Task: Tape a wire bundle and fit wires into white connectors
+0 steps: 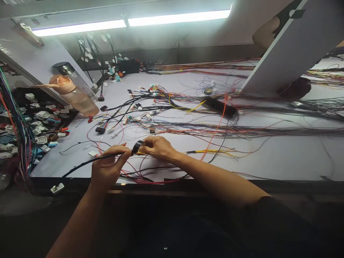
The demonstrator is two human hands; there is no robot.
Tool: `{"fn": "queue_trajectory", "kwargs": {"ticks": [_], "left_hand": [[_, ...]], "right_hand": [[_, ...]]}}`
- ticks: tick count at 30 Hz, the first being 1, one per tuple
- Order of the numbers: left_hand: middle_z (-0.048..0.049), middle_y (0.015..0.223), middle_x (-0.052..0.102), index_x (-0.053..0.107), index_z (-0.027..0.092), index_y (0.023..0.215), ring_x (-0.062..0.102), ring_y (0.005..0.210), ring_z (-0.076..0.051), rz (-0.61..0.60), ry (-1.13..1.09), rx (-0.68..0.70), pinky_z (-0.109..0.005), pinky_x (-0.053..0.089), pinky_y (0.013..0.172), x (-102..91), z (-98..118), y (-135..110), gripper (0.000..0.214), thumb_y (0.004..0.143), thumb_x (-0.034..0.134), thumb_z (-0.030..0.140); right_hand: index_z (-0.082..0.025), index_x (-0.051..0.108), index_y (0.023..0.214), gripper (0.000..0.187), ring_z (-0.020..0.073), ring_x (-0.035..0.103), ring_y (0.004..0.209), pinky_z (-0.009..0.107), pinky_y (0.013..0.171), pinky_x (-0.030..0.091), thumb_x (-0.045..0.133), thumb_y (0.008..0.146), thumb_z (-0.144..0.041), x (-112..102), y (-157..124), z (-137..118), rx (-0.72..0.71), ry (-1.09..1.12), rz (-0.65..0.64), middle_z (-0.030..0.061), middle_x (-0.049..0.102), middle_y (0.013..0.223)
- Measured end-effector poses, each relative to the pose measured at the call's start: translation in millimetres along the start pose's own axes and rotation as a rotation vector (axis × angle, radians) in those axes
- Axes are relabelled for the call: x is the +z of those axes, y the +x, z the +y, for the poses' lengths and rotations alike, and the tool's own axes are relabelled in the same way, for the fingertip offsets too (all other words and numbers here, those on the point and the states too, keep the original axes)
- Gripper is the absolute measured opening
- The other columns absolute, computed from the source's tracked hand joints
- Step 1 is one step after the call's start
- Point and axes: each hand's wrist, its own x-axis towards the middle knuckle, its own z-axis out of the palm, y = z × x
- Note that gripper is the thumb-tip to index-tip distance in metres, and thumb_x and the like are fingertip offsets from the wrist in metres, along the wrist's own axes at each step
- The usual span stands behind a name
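Two hands are being held close together at the lower centre of the frame, over the near edge of a white table [268,161]. A thin bundle of wires [80,165] is being pinched between the closed fingers of the left hand [107,170], and its black-covered part is trailing off toward the lower left. A small roll of black tape [137,146] is being gripped by the right hand [158,147], with the fingers closed on it. The roll is being pressed against the bundle at the point where bare yellow wires [212,152] are running out to the right.

Judging from this, the bundle is being wrapped with tape, and the covered part is ending at the roll. A further turn would call for the bundle to be kept taut by the left hand while the roll is being passed around it with some overlap.

Loose coloured wires [188,127] are lying behind the hands, and a bottle [75,95] is lying at the upper left.
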Motion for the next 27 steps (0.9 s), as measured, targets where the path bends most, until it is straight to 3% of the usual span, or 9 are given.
{"fn": "queue_trajectory", "kwargs": {"ticks": [3,6,8,10,14,18,21,23,27], "left_hand": [[-0.0020,0.094,0.072,0.071,0.024,0.086,0.069,0.093,-0.021,-0.089,0.133,0.181,-0.045,0.051,0.101,-8.2,0.0,13.1,0.011,0.078,0.076,0.019],[-0.0023,0.107,0.074,0.066,0.026,0.101,0.070,0.101,-0.022,-0.193,0.099,0.167,-0.050,0.044,0.109,-11.3,-2.6,21.2,0.023,0.080,0.075,0.021],[-0.0003,0.099,0.076,0.067,0.027,0.101,0.073,0.091,-0.021,-0.248,0.075,0.149,-0.052,0.040,0.113,-10.6,-5.1,22.9,0.018,0.084,0.071,0.022],[0.0017,0.089,0.076,0.070,0.026,0.093,0.073,0.084,-0.020,-0.201,0.067,0.134,-0.050,0.043,0.112,-9.1,-8.1,22.9,0.008,0.085,0.070,0.024],[0.0019,0.083,0.073,0.071,0.024,0.083,0.072,0.095,-0.023,0.027,0.035,0.058,-0.042,0.053,0.101,-6.0,-12.2,21.8,0.008,0.079,0.077,0.028],[-0.0004,0.082,0.072,0.071,0.021,0.078,0.072,0.098,-0.026,0.081,0.004,-0.104,-0.039,0.057,0.095,-0.8,-6.2,21.3,0.013,0.077,0.079,0.031],[-0.0007,0.081,0.073,0.071,0.020,0.077,0.073,0.092,-0.025,0.051,-0.040,-0.169,-0.039,0.059,0.091,2.4,-1.4,19.6,0.014,0.078,0.078,0.032],[-0.0006,0.081,0.072,0.070,0.020,0.078,0.073,0.091,-0.025,0.068,-0.099,-0.167,-0.040,0.059,0.092,3.8,-2.2,17.1,0.013,0.078,0.078,0.030],[0.0006,0.080,0.073,0.068,0.022,0.081,0.072,0.097,-0.025,0.124,-0.296,-0.136,-0.048,0.052,0.104,7.6,-10.3,11.2,0.011,0.078,0.078,0.026]], "right_hand": [[-0.022,0.075,0.085,0.028,0.0092,0.049,0.067,0.022,0.060,0.029,0.062,0.087,-0.047,-5.8,5.5,2.4,0.003,-0.027,-0.124,-0.0046,0.058,0.067],[-0.024,0.077,0.088,0.035,0.0101,0.048,0.065,0.023,0.060,0.028,0.060,0.087,-0.055,-9.5,11.9,5.5,0.001,-0.116,-0.216,-0.0044,0.056,0.063],[-0.024,0.077,0.090,0.033,0.0105,0.050,0.066,0.023,0.061,0.028,0.060,0.089,-0.052,-12.8,13.7,9.1,-0.041,-0.190,-0.231,-0.0036,0.060,0.066],[-0.025,0.076,0.097,0.026,0.0109,0.055,0.071,0.023,0.064,0.032,0.061,0.092,-0.045,-17.2,11.7,12.7,-0.148,-0.214,-0.171,-0.0025,0.068,0.077],[-0.022,0.069,0.112,0.022,0.0128,0.061,0.088,0.025,0.080,0.040,0.055,0.097,-0.029,-23.2,-1.1,11.6,-0.553,-0.229,0.135,0.0023,0.072,0.103],[-0.025,0.063,0.118,0.025,0.0193,0.057,0.105,0.034,0.091,0.040,0.056,0.095,-0.025,-15.7,-8.5,-0.1,-0.826,-0.458,0.199,0.0054,0.066,0.118],[-0.026,0.064,0.108,0.017,0.0183,0.058,0.103,0.034,0.091,0.041,0.051,0.098,-0.024,-2.5,-8.5,-7.0,-0.815,-0.457,0.234,0.0047,0.066,0.115],[-0.024,0.063,0.101,0.015,0.0153,0.060,0.102,0.031,0.092,0.042,0.048,0.099,-0.024,6.5,-9.9,-8.9,-0.772,-0.256,0.297,0.0037,0.067,0.111],[-0.022,0.057,0.097,0.013,0.0128,0.066,0.091,0.026,0.084,0.049,0.051,0.098,-0.034,19.7,-15.0,-5.9,-0.399,0.244,0.414,0.0010,0.069,0.097]]}}
